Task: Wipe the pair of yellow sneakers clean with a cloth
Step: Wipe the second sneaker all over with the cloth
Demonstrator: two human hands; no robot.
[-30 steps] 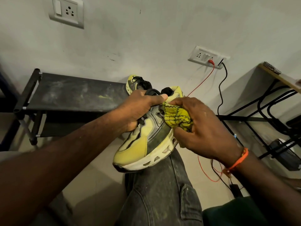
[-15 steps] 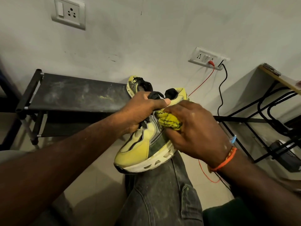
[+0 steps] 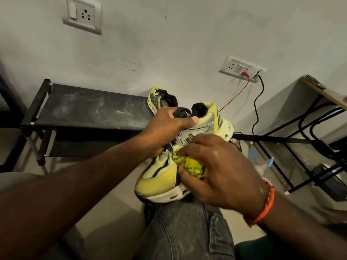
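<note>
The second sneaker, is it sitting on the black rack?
Yes, the second sneaker rests at the right end of the black rack, behind the left hand.

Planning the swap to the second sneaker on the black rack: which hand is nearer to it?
Left. The left hand grips the held sneaker's collar just below the second sneaker; the right hand, holding the cloth, is lower, farther away.

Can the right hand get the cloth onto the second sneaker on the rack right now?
Probably not directly. The right hand presses the cloth on the held sneaker, which, with the left hand, sits in front of the second sneaker on the rack.
</note>
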